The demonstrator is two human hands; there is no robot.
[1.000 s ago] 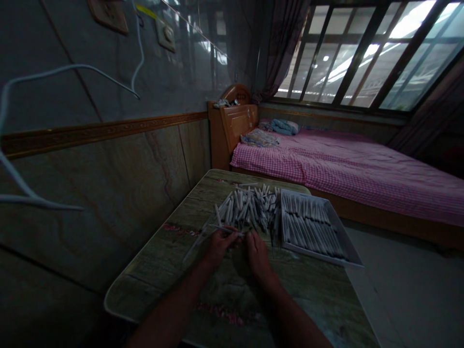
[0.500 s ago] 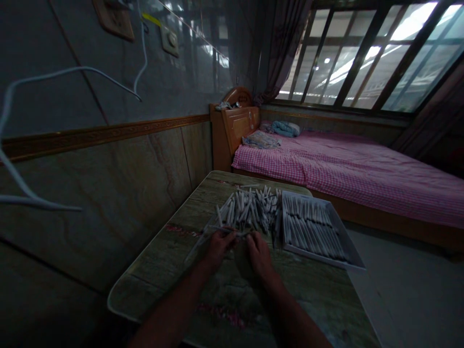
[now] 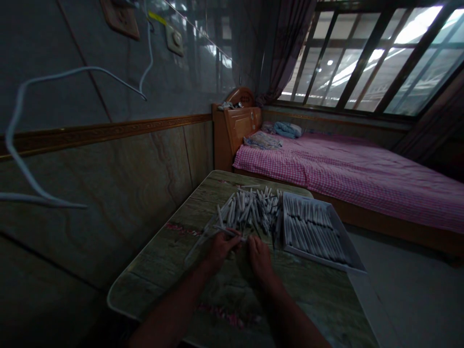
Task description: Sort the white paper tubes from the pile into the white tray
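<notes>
Not much has changed for us over the last half second: the white stick [image 3: 226, 231] in our left hand [image 3: 219, 247] slants a bit more steeply now, while the pile of sticks [image 3: 250, 208] and the white tray [image 3: 344, 237] look the same. Left thumb and fingers pinch that stick just in front of the pile, its free end poking toward the table's [image 3: 159, 285] left edge. Right hand [image 3: 259, 253] is curled right by the other end, but it's too dark for us to tell if it's gripping. Our fingers block that end. The pile sits toward the table's far edge, and the tray, holding two rows of sticks, hangs over the right edge, near the bed [image 3: 337, 164].
</notes>
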